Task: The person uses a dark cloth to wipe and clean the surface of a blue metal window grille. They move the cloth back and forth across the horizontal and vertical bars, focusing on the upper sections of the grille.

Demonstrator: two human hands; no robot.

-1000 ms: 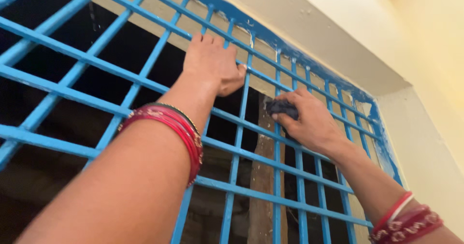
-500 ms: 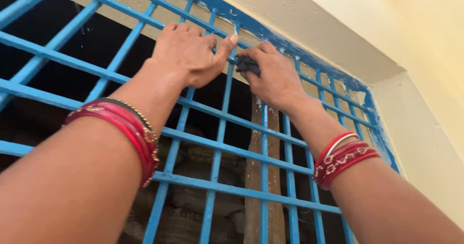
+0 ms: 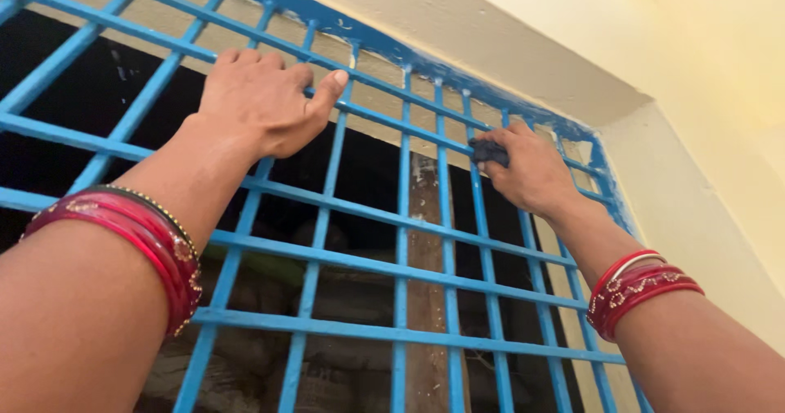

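Dark cloth in right hand grip, against grille

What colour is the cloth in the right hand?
Dark blue-grey cloth, seen in the head view.

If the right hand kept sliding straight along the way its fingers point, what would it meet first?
The right hand, pressing a dark cloth on the blue window grille, points up and left. It would probably meet the next upright bar first; depth is hard to judge.

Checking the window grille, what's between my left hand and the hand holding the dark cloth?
In the head view, only blue metal grille bars separate left hand from right hand and dark cloth.
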